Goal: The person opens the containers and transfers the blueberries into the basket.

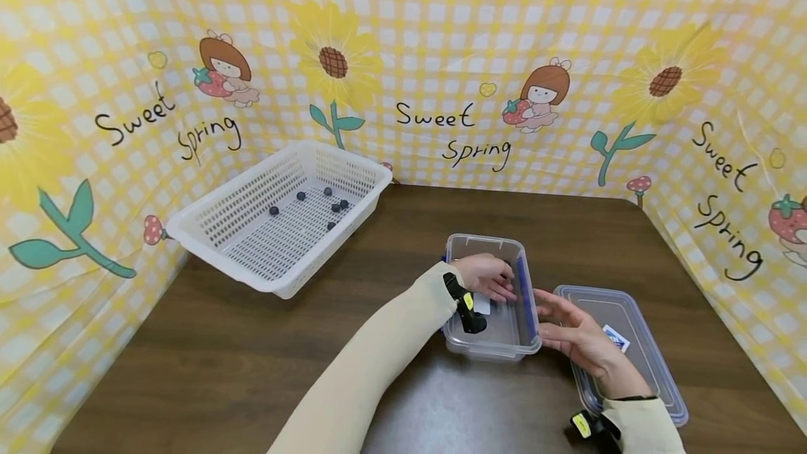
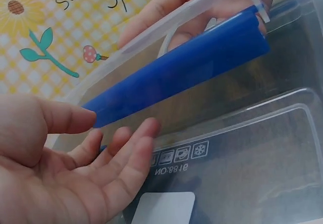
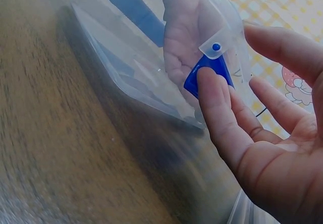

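Observation:
A clear plastic box (image 1: pixel 492 350) with blue side clips stands on the table without its lid. My left hand (image 1: pixel 485 275) reaches down into it, fingers loosely bent. In the left wrist view, the thumb and fingers lie near the inner side of the wall, in front of a long blue clip (image 2: pixel 181 67). A small dark blue spot (image 2: pixel 103 148) shows behind those fingers; I cannot tell what it is. From outside, my right hand (image 1: pixel 580 335) touches the box's right side. Its thumb rests against a blue clip (image 3: pixel 217 65) in the right wrist view.
A clear lid (image 1: pixel 646 373) with a blue-and-white label (image 1: pixel 616 338) lies right of the box, partly under the right hand. At the back left stands a white perforated basket (image 1: pixel 221 266) holding several small dark round balls (image 1: pixel 301 196). Patterned cloth (image 1: pixel 435 76) surrounds the table.

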A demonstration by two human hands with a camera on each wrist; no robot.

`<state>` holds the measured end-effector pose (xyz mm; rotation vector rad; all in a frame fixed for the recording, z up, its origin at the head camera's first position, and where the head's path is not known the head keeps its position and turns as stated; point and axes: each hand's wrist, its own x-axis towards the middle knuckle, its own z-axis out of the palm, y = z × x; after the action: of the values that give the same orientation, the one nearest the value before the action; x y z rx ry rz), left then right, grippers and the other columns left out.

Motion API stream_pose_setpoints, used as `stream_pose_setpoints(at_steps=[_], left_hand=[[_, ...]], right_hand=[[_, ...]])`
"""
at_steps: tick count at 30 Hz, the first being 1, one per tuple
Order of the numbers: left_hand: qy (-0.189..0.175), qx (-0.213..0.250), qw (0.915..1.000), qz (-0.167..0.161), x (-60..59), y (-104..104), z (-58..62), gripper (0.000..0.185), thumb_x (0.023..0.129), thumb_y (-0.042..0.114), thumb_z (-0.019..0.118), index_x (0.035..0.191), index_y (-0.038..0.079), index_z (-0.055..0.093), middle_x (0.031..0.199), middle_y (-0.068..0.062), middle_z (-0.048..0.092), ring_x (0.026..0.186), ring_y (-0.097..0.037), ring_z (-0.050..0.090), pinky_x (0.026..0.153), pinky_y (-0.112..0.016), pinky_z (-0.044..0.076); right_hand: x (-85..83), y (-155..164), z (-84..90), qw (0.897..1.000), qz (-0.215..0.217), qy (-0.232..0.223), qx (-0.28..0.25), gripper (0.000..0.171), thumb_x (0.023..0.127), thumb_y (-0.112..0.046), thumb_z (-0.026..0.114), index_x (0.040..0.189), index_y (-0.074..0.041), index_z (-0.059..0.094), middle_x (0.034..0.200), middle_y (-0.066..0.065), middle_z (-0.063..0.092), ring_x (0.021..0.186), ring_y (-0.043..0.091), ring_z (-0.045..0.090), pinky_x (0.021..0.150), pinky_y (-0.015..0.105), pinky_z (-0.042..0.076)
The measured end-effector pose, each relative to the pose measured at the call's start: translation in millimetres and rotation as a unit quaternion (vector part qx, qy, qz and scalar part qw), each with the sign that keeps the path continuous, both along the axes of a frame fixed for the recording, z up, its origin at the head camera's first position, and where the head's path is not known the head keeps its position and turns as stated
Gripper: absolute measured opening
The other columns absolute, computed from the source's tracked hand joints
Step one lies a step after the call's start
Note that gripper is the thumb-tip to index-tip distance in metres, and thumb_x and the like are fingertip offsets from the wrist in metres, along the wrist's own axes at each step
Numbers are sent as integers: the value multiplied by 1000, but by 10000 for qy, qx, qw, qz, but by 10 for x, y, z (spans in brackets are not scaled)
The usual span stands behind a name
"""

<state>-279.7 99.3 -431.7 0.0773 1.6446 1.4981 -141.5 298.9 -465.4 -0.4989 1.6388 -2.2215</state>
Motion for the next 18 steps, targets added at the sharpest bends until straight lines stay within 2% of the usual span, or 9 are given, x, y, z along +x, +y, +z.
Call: stream_pose_setpoints(at_steps=[3,5,7,10,13,16,18], left_hand=[[226,-161,9990,340,-21,-41,-2,12,97,8,57,93,-3,59,82,-12,59,67,-20,61,67,-29,58],[360,-283,9975,539,-43,-71,4,13,96,9,59,100,-3,60,87,-14,59,68,-20,60,69,-30,59],[431,-325,9966,619,-63,-87,17,18,96,10,59,107,-4,60,94,-16,59,76,-24,63,77,-34,60],[357,-192,9979,511,-84,-78,29,23,96,10,58,113,-7,59,102,-19,60,96,-32,67,90,-41,58],[153,-17,9992,379,-81,-44,28,26,96,8,56,116,-9,58,105,-21,60,111,-37,63,97,-45,54],[3,118,9996,243,-54,-6,13,29,97,6,54,121,-12,57,106,-22,60,115,-39,61,99,-46,52],[-65,168,9997,161,-31,15,6,26,98,3,53,118,-14,56,102,-22,60,114,-39,61,100,-46,52]], right_hand=[[-10,-6,-13,10000,-10,-11,36,58,97,13,49,141,-24,54,123,7,55,102,18,67,87,31,58],[-14,-9,-17,10000,-32,-28,79,58,97,13,50,142,-24,54,123,6,56,101,18,67,88,31,58],[-14,-10,-17,9999,-59,-40,107,58,97,13,50,142,-23,54,123,6,55,101,18,67,88,31,58],[-12,-8,-10,9999,-67,-35,103,58,97,13,50,141,-24,54,123,6,55,101,17,67,87,30,58],[-9,-5,-2,10000,-51,-39,59,58,97,13,50,141,-24,54,123,6,55,101,17,67,87,30,58],[-5,-5,4,9999,-51,-73,56,57,97,12,50,140,-24,55,123,6,55,101,17,67,87,30,58],[-2,-6,5,9999,-72,-98,100,57,97,12,51,140,-25,55,123,6,54,100,17,67,87,30,58]])
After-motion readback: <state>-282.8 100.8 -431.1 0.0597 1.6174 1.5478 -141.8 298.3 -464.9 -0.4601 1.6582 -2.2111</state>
